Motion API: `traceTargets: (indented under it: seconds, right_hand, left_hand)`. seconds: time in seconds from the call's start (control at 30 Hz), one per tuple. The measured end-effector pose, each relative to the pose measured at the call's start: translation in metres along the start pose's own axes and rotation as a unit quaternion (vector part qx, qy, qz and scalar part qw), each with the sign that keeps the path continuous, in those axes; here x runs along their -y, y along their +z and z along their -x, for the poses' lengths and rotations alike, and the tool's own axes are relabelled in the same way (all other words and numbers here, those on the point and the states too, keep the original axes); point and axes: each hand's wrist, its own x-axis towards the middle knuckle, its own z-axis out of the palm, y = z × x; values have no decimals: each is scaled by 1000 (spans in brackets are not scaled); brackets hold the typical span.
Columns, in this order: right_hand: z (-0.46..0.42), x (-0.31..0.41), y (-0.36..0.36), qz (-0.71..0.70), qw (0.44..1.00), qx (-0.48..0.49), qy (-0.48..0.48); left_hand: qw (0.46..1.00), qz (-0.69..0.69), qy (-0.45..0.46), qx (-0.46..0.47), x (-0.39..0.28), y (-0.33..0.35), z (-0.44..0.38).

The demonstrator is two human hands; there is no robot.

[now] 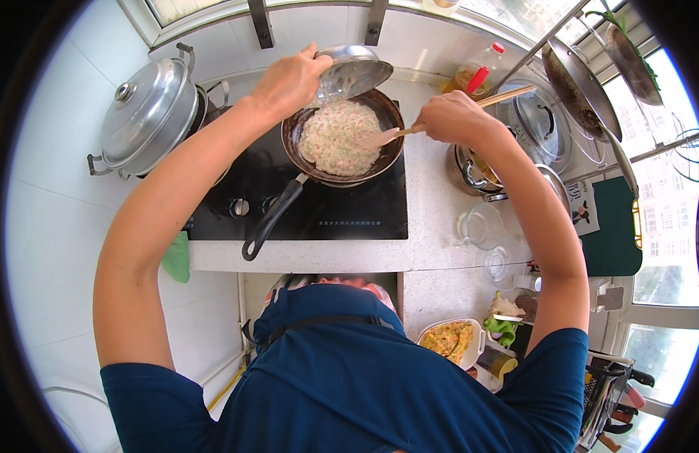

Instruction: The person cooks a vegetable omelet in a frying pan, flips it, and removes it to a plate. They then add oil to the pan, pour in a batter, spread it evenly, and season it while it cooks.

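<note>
My left hand (292, 79) grips the rim of a metal bowl (358, 76), tilted over the far side of a frying pan (394, 113). Pale batter with pink and green bits (338, 139) lies spread across the pan's bottom. In my right hand (448, 119) are wooden chopsticks (511, 95) and a pinkish spatula (388, 136), whose blade touches the batter's right edge. The pan sits on a black glass cooktop (355, 212), its black handle (273, 218) pointing towards me, held by neither hand.
A large lidded metal pot (145, 122) stands at the left. Right of the cooktop are an oil bottle (479, 73), a metal pot (460, 170), glass bowls (482, 226) and a white dish of cooked food (474, 354). Pans (581, 90) hang from a rack at upper right.
</note>
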Motion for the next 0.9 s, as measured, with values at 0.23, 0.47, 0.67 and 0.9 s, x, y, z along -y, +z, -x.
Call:
traceTargets:
  seconds: [0.23, 0.47, 0.67, 0.9]
  right_hand:
    - [-22, -6, 24, -31, 995, -79, 55]
    - [2, -7, 1, -29, 997, 33, 57]
    - [-11, -3, 28, -35, 994, -79, 73]
    - [29, 24, 33, -56, 995, -11, 87]
  left_hand:
    - [1000, 5, -20, 22, -2, 6, -6]
    - [998, 18, -62, 29, 6, 6, -2]
    - [997, 50, -67, -6, 4, 11, -8]
    - [994, 92, -63, -2, 2, 3, 6]
